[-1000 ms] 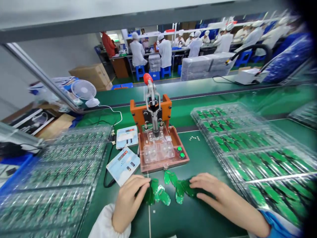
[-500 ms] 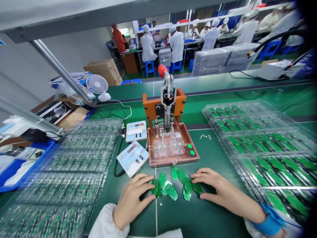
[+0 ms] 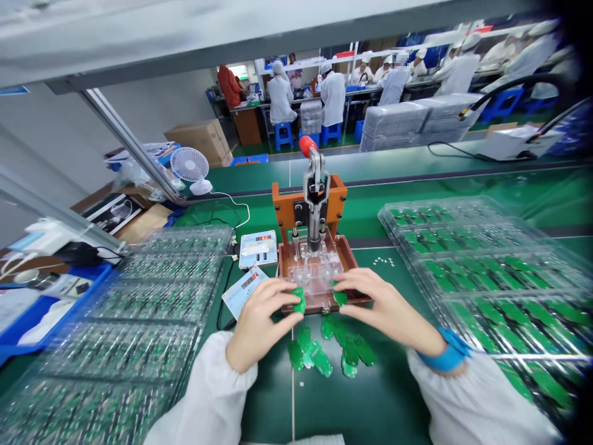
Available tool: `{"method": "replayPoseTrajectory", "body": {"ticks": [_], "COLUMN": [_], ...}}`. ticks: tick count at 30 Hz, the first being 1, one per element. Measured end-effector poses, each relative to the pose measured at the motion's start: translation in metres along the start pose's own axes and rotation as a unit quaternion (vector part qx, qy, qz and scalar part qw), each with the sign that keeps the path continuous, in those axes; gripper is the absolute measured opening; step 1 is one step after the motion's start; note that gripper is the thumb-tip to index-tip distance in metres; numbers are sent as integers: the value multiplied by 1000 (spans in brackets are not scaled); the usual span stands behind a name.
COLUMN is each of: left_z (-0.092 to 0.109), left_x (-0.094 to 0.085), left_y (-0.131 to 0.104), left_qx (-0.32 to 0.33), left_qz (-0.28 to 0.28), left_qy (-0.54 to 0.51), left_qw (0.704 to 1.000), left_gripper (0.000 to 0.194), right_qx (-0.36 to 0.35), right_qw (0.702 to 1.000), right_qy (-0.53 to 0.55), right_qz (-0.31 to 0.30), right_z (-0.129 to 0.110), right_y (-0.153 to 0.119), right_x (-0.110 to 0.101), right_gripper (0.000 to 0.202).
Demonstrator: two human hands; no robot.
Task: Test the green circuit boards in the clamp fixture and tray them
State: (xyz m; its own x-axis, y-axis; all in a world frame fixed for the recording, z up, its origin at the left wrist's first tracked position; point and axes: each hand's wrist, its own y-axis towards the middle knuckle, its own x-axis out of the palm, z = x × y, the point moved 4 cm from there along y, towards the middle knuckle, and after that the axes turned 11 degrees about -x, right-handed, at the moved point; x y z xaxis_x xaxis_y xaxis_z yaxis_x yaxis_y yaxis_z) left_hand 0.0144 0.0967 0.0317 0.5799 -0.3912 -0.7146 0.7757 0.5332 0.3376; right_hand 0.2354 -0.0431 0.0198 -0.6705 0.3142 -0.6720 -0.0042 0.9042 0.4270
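My left hand (image 3: 266, 314) pinches a small green circuit board (image 3: 299, 300) at the front left of the press fixture (image 3: 319, 232). Between the thumb and fingers of my right hand (image 3: 377, 301) is a second green board (image 3: 340, 295), held at the fixture's front right. The fixture has an orange frame, a red-tipped lever and a clear plastic plate (image 3: 308, 272) over its brown base. On the table below both hands lie two loose groups of green boards, a left pile (image 3: 317, 357) and a right pile (image 3: 352, 346).
Left of the fixture sit two white display boxes, one (image 3: 258, 248) behind the other (image 3: 245, 287). Clear trays of boards stand at the left (image 3: 134, 321) and right (image 3: 449, 295). A small fan (image 3: 189, 165) is behind, and an overhead beam (image 3: 231, 55) crosses above. Tiny white pieces (image 3: 383, 261) lie right of the fixture.
Both hands have moved from the piles up to the front of the fixture, each now with one green board. The view has tilted slightly upward.
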Motion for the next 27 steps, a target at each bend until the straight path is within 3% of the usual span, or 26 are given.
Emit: {"method": "replayPoseTrajectory", "body": {"ticks": [3,7,18,27], "left_z": [0,-7,-6,-13], "left_x": [7,16,19,34], "left_y": [31,47,42,24], "left_qx": [8,-9,-7,17], "left_qz": [10,-16,-30,30], "left_qy": [36,44,41,31], "left_qw": [999,999,999,999], "left_gripper": [12,15,12,19], "right_qx": [-37,-57,-66,-47], "right_qw": [999,998,997,998], "right_qy": [-22,-30,-41,-34], "right_qz": [5,-6,-29,-8], "right_z": [11,24,25,27], "right_y": [31,44,35,29], "right_x": [4,10,15,19], "right_gripper": [28,27,25,27]}}
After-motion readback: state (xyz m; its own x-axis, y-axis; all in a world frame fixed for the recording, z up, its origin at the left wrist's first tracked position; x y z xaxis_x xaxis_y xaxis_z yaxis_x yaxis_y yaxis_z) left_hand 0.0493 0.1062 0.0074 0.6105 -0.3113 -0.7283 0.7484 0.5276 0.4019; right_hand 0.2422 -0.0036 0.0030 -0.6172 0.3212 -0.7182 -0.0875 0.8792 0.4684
